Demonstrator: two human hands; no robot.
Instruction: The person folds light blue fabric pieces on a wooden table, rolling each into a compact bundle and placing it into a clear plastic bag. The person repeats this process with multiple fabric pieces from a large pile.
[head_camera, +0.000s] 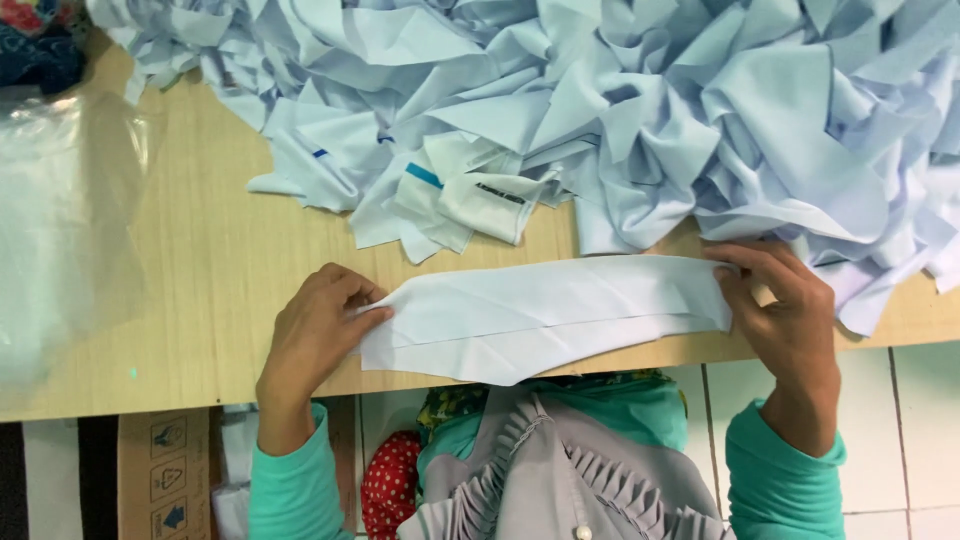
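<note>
Head view: the left hand (318, 330) and right hand (785, 305) each pinch one end of a pale blue cloth strip (545, 315), stretched between them at the table (200, 270) edge. Even tension likely keeps layers aligned; cloth heap (620, 110) lies beyond.

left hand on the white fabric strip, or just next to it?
Touching. The head view shows the left hand pinching the left end of the white fabric strip, fingertips folded over its edge; the right hand grips the other end.

Both hands sit at the worktop's near edge, left hand (318, 335) and right hand (785, 310) pinching with fingers curled, teal-sleeved forearms angled inward.
</note>
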